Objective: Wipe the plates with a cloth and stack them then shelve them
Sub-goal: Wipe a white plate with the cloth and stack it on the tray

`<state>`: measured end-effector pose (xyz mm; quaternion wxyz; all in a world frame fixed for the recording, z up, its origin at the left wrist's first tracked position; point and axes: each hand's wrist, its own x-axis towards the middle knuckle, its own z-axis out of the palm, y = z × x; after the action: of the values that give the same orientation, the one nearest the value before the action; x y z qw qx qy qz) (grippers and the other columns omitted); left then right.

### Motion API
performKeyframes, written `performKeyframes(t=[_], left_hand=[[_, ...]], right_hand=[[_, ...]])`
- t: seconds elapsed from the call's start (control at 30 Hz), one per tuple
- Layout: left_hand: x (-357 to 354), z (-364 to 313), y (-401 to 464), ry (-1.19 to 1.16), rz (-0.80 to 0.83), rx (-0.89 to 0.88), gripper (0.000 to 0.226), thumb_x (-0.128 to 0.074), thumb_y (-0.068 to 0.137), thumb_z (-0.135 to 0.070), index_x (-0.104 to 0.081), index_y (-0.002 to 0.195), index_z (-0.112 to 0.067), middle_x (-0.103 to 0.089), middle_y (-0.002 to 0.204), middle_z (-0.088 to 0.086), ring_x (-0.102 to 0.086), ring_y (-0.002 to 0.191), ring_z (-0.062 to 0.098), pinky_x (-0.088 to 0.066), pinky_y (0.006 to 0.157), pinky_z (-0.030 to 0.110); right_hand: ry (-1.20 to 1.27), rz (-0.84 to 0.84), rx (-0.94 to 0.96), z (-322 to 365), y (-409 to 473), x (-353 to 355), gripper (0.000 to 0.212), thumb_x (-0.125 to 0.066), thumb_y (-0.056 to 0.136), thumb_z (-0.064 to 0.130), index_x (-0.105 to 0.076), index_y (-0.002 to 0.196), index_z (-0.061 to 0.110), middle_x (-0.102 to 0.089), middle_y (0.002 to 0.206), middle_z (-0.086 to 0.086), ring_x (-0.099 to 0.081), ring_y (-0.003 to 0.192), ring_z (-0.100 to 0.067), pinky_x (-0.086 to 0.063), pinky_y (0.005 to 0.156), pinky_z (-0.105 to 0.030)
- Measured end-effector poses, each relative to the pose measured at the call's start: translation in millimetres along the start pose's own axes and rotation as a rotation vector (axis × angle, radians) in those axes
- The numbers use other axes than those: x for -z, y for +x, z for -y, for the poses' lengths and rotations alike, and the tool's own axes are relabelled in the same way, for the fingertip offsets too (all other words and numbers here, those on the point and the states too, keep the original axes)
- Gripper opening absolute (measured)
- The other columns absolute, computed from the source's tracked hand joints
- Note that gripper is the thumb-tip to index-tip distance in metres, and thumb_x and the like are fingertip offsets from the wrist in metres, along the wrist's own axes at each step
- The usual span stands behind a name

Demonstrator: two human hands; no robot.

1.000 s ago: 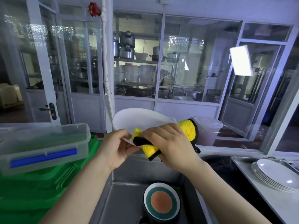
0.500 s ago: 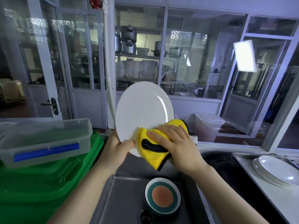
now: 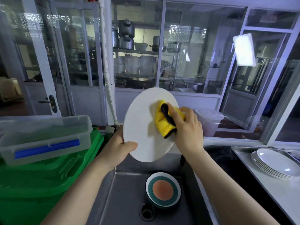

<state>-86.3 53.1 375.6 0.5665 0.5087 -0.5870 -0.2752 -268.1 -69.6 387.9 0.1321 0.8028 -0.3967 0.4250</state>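
Wiping white plate [image 3: 142,127] with yellow cloth [image 3: 164,122] under right grip [image 3: 186,127]; left grip [image 3: 121,146] pinching its rim. Stacked plates [image 3: 274,163] waiting far right on worktop [image 3: 276,192]; shelving remaining.

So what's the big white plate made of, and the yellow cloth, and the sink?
The white plate looks like glazed ceramic or melamine: smooth, faintly shiny. The yellow cloth looks like soft, fuzzy microfibre with black edging. The sink looks like brushed stainless steel: grey with dull reflections.

Left: green bin [image 3: 48,181] and clear box [image 3: 43,137] block me.
Below: sink [image 3: 123,192] open, bowl [image 3: 163,190] by drain.
Right: counter [image 3: 276,189] free before stacked plates [image 3: 274,163].
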Motion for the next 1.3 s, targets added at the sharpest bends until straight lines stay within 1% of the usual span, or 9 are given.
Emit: performKeyframes(t=[0.17,0.27,0.5,0.6,0.73,0.9,1.07,1.2,1.3], left_hand=[[-4.2,19.5,-1.0,-0.064,-0.042,0.135,0.039,-0.060,0.061,-0.019,-0.069,0.097,-0.031,-0.074,0.093,-0.011,-0.066,0.092,0.006,-0.050,0.081,0.029],[-11.5,33.0,-4.0,-0.193,-0.117,0.254,0.048,-0.068,0.047,-0.029,-0.069,0.094,-0.028,-0.074,0.093,-0.003,-0.064,0.100,0.024,-0.049,0.089,0.044],[-18.2,64.7,-17.9,-0.528,-0.210,0.337,0.038,-0.059,0.068,0.005,-0.066,0.100,-0.015,-0.077,0.089,0.000,-0.073,0.080,0.014,-0.056,0.056,0.025],[-21.5,78.5,-26.3,-0.552,-0.199,0.373,0.046,-0.044,0.085,0.015,-0.071,0.097,-0.020,-0.076,0.091,-0.002,-0.073,0.081,0.012,-0.056,0.056,0.025],[-37.1,95.8,-38.7,-0.553,-0.170,0.459,0.056,-0.043,0.085,0.015,-0.080,0.079,-0.027,-0.077,0.088,-0.003,-0.073,0.081,0.011,-0.057,0.060,0.024],[-58.6,120.9,-56.7,-0.574,-0.147,0.598,0.045,-0.044,0.086,0.015,-0.073,0.094,-0.019,-0.076,0.092,0.001,-0.073,0.081,0.014,-0.057,0.058,0.023],[-80.6,139.0,-64.9,-0.523,-0.057,0.709,0.051,-0.043,0.086,0.012,-0.079,0.077,-0.024,-0.076,0.082,-0.002,-0.071,0.069,0.009,-0.054,0.053,0.021],[-88.3,150.1,-67.7,-0.510,-0.046,0.769,0.038,-0.044,0.086,0.012,-0.072,0.089,-0.014,-0.076,0.084,0.002,-0.072,0.074,0.018,-0.055,0.052,0.024],[-89.0,157.1,-65.8,-0.503,-0.032,0.790,0.035,-0.044,0.086,0.012,-0.066,0.097,-0.014,-0.076,0.080,0.000,-0.069,0.073,0.017,-0.052,0.047,0.022]], right_hand=[[-0.014,0.036,-0.170,-3.2,10.4,-4.0,0.063,-0.054,0.091,0.022,-0.031,0.146,0.042,-0.036,0.139,-0.011,-0.045,0.118,-0.035,-0.042,0.088,-0.045],[0.036,0.070,-0.244,-12.2,6.9,-5.5,0.066,-0.049,0.088,0.017,-0.029,0.147,0.037,-0.035,0.139,-0.011,-0.043,0.119,-0.037,-0.043,0.086,-0.047],[0.028,0.121,-0.355,-72.0,-42.9,-7.7,0.074,-0.051,0.082,0.000,-0.030,0.145,0.031,-0.042,0.128,-0.013,-0.044,0.108,-0.038,-0.041,0.075,-0.043],[0.012,0.224,-0.423,-103.4,-94.7,-13.3,0.062,-0.061,0.080,0.008,-0.036,0.134,0.023,-0.047,0.122,-0.011,-0.049,0.106,-0.039,-0.039,0.070,-0.041],[-0.051,0.424,-0.558,-136.9,-171.4,-17.0,0.041,-0.066,0.081,0.023,-0.042,0.114,0.020,-0.053,0.113,-0.006,-0.057,0.091,-0.035,-0.037,0.059,-0.034],[-0.236,0.652,-0.627,-157.9,-258.2,-19.4,0.036,-0.058,0.084,0.018,-0.044,0.117,0.022,-0.052,0.099,0.001,-0.054,0.077,-0.021,-0.045,0.051,-0.033],[-0.359,0.875,-0.665,-157.4,-319.7,-30.8,0.048,-0.058,0.086,0.031,-0.040,0.128,0.021,-0.050,0.119,0.000,-0.053,0.103,-0.023,-0.048,0.072,-0.033],[-0.351,1.121,-0.663,-145.5,-356.7,-39.4,0.068,-0.059,0.080,0.055,-0.035,0.138,0.032,-0.040,0.140,0.003,-0.037,0.130,-0.024,-0.037,0.099,-0.040],[-0.288,1.137,-0.714,-142.2,-355.4,-36.7,0.077,-0.063,0.074,0.060,-0.033,0.142,0.040,-0.034,0.148,0.007,-0.026,0.138,-0.022,-0.028,0.107,-0.045]])
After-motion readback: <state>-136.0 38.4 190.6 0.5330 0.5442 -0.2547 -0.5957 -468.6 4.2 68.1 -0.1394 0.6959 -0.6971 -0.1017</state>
